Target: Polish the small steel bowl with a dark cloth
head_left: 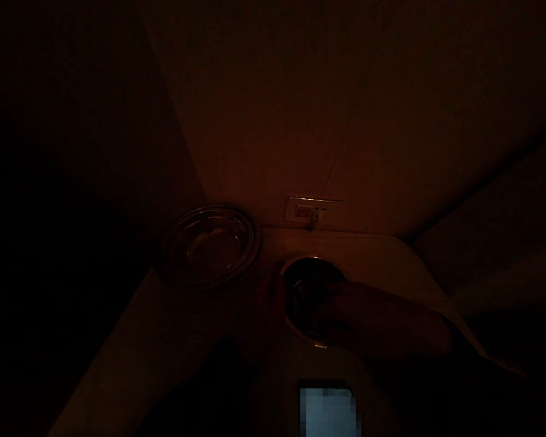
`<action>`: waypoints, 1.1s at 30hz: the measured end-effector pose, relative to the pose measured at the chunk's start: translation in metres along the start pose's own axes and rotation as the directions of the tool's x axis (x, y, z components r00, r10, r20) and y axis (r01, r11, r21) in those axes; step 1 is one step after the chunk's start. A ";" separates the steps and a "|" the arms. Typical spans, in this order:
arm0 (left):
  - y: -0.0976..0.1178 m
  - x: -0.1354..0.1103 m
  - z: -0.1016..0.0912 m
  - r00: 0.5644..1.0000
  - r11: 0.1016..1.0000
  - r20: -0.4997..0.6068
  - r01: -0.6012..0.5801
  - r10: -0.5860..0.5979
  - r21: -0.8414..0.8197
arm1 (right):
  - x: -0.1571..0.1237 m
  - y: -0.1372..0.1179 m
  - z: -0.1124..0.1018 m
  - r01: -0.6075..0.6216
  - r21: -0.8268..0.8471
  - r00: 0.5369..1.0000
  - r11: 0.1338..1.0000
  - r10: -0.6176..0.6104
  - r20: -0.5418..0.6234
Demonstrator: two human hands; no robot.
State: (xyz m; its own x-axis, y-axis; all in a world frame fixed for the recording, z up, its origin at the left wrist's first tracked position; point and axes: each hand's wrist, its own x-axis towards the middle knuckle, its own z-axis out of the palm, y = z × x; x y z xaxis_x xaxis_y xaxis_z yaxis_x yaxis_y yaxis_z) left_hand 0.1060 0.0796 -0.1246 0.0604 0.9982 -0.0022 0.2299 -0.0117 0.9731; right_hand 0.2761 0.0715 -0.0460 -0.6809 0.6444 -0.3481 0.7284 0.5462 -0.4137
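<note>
Inward, at the fingertips, we find the right hand (330, 309) reaching down into a round bowl (316, 256). Its fingers are lost in shadow; we cannot tell whether they are apart, together or clamped on anything. We note faint pale streaks inside the bowl, too dim to identify. At the bowl's left side we locate the left hand (270, 306), set against the outer rim; we cannot tell how its fingers are spread. Behind it we trace a dark sleeve (218, 358) toward the lower edge of the view; the right forearm (400, 318) enters from the right, slanting across the rim.

The bowl rests on a pale tabletop (368, 252), near its middle. Nearer to us than the bowl, we see a flat device (330, 416) with a lit, pixelated screen. Beyond the left hand, at the tabletop's far left corner, we identify a wide, shiny round dish (216, 252). Outermost, on the wall (273, 115) behind the tabletop, we find a socket plate (293, 210) with a plug (314, 215) fitted.
</note>
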 end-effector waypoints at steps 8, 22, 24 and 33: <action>0.002 0.002 -0.003 0.998 0.998 0.059 0.033 -0.035 0.047 | 0.011 -0.003 0.010 0.036 -0.044 0.991 0.998 -0.041 -0.123; 0.004 0.002 -0.003 0.996 0.995 -0.004 0.091 -0.091 -0.039 | 0.018 0.007 0.019 -0.093 -0.226 0.969 0.970 0.036 -0.243; 0.001 0.002 -0.002 0.995 0.995 -0.031 0.099 -0.100 -0.031 | 0.018 0.007 0.017 -0.035 -0.192 0.975 0.981 -0.008 -0.221; -0.003 0.002 0.000 0.999 0.998 -0.005 0.051 -0.052 -0.043 | 0.004 -0.001 0.001 0.021 0.014 1.000 1.000 -0.021 0.000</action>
State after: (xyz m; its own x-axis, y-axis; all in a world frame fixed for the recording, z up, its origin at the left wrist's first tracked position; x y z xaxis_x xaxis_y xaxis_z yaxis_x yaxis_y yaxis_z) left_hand 0.1054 0.0819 -0.1272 0.0435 0.9977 -0.0512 0.1910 0.0420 0.9807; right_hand 0.2727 0.0735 -0.0479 -0.6960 0.6327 -0.3395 0.7129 0.5521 -0.4324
